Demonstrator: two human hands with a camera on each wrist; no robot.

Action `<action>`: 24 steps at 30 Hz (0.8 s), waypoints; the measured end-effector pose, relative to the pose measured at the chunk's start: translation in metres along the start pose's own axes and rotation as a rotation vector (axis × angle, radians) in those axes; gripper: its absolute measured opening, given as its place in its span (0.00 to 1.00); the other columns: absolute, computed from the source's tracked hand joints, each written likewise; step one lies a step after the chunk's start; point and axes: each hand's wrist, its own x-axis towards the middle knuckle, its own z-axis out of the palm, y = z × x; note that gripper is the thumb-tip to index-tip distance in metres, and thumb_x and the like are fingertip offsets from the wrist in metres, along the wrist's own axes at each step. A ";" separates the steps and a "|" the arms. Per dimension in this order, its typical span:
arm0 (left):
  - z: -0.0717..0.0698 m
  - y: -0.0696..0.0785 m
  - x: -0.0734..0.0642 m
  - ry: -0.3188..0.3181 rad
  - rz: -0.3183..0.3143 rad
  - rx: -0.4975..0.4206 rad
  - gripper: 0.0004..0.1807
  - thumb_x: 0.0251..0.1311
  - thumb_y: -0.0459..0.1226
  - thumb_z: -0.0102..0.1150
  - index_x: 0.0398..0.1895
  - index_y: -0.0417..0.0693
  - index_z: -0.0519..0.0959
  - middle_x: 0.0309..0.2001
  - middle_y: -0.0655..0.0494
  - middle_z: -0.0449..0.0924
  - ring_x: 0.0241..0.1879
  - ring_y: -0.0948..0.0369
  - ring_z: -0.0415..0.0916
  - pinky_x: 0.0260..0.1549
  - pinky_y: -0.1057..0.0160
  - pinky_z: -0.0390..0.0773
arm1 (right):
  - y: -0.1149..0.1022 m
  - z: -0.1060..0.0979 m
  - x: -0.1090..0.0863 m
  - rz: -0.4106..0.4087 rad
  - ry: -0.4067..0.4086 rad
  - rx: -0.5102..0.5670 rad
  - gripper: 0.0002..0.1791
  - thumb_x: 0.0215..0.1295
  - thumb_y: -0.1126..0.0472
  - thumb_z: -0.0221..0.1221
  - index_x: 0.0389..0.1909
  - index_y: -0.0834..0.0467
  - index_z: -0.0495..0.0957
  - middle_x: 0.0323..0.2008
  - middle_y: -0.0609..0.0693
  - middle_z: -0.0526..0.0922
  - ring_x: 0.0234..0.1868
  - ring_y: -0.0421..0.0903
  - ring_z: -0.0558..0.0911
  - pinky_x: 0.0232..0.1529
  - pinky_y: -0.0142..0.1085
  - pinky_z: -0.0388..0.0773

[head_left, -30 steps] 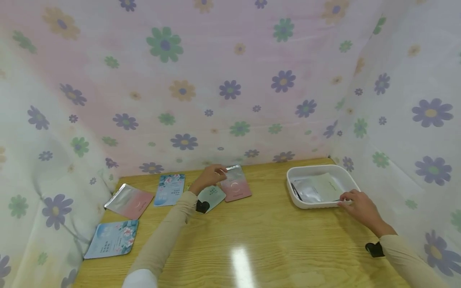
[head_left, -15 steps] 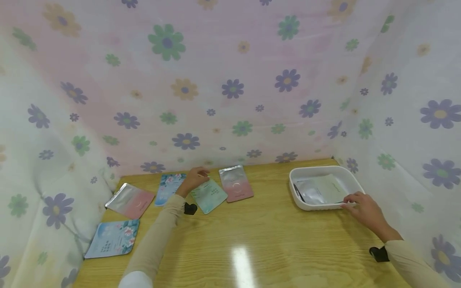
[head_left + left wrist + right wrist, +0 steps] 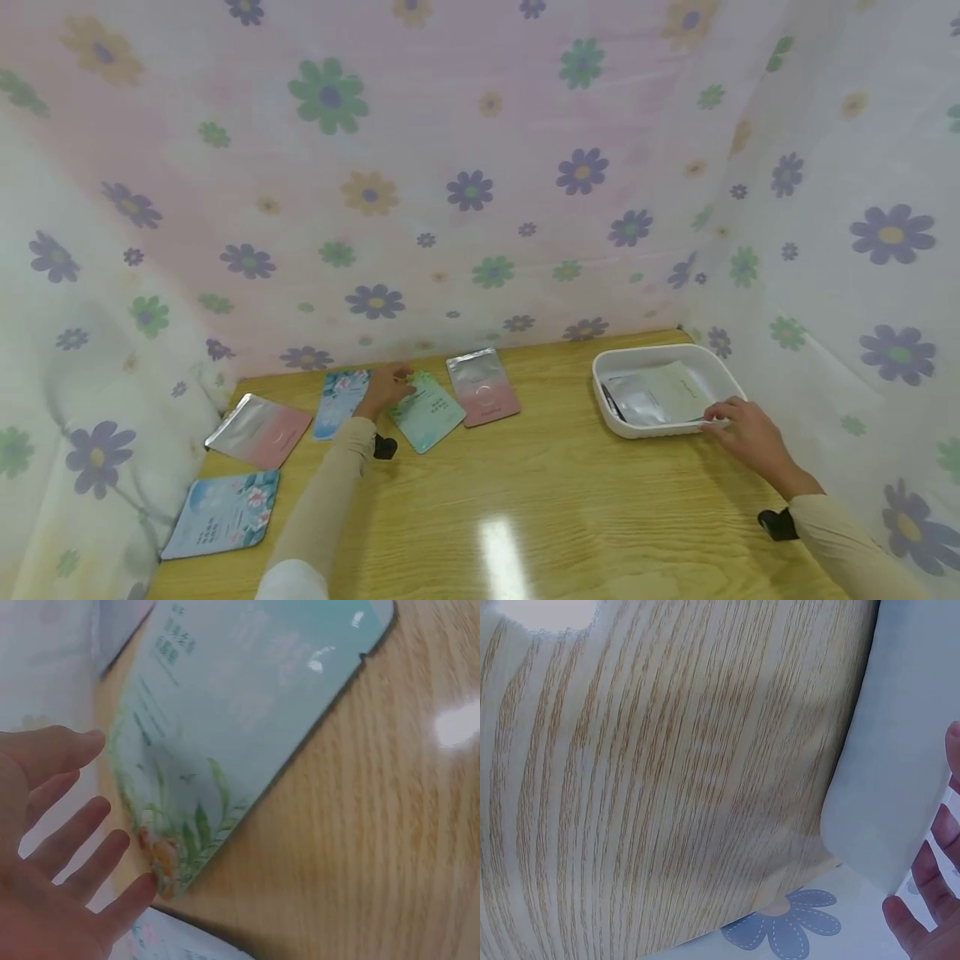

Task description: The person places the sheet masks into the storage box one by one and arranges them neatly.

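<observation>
My left hand (image 3: 386,389) is over the upper left edge of a green sheet mask packet (image 3: 429,417). In the left wrist view its fingers (image 3: 90,862) are spread beside the packet's leafy end; whether they touch it I cannot tell. My right hand (image 3: 750,437) holds the front right rim of a white tray (image 3: 652,429), thumb and fingers about the edge. Inside the tray lie a silver packet (image 3: 633,398) and a pale green packet (image 3: 678,387). The right wrist view shows only the tray's outer wall (image 3: 892,750) and some fingertips.
A pink-silver packet (image 3: 486,392) lies right of the green one. To the left are a blue floral packet (image 3: 337,408), another pink-silver packet (image 3: 262,429) and a second blue one (image 3: 225,512). Flowered cloth walls (image 3: 450,233) enclose the wooden table (image 3: 585,508).
My left hand has moved left, from beside the right-hand pink-silver packet to the green packet's upper left edge, uncovering more of the green packet. My right hand stays at the tray rim.
</observation>
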 end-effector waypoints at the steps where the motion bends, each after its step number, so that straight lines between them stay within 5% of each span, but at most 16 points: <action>1: 0.002 -0.003 0.001 0.001 0.000 0.006 0.23 0.59 0.31 0.61 0.57 0.33 0.72 0.57 0.34 0.71 0.55 0.40 0.68 0.50 0.44 0.72 | 0.000 0.001 0.000 0.001 0.004 -0.001 0.09 0.44 0.64 0.72 0.26 0.55 0.81 0.28 0.51 0.78 0.28 0.54 0.75 0.25 0.43 0.69; 9: 0.016 -0.012 0.005 0.108 0.082 0.239 0.22 0.49 0.32 0.70 0.50 0.37 0.79 0.48 0.39 0.77 0.48 0.45 0.72 0.46 0.45 0.73 | 0.002 0.005 0.001 -0.007 0.002 -0.004 0.09 0.44 0.64 0.72 0.26 0.56 0.81 0.28 0.51 0.78 0.29 0.53 0.74 0.26 0.44 0.69; 15: 0.024 -0.015 0.006 0.156 0.117 0.192 0.24 0.44 0.29 0.73 0.47 0.31 0.78 0.45 0.35 0.76 0.48 0.42 0.70 0.47 0.46 0.73 | 0.002 0.002 0.000 -0.002 -0.001 -0.002 0.09 0.44 0.64 0.72 0.27 0.57 0.82 0.28 0.52 0.78 0.28 0.54 0.74 0.26 0.44 0.69; 19: 0.025 -0.013 0.007 0.170 0.056 0.161 0.25 0.44 0.30 0.73 0.47 0.28 0.77 0.47 0.33 0.76 0.50 0.39 0.69 0.48 0.45 0.73 | 0.000 0.000 0.000 0.007 0.001 -0.001 0.09 0.44 0.64 0.72 0.26 0.57 0.82 0.28 0.53 0.78 0.28 0.54 0.74 0.25 0.44 0.69; 24: 0.026 -0.009 0.007 0.160 -0.099 0.155 0.25 0.46 0.34 0.72 0.48 0.33 0.76 0.50 0.37 0.76 0.49 0.41 0.72 0.45 0.45 0.74 | 0.001 0.001 0.000 0.018 0.001 -0.005 0.09 0.44 0.65 0.72 0.26 0.57 0.82 0.28 0.52 0.78 0.28 0.54 0.75 0.25 0.44 0.69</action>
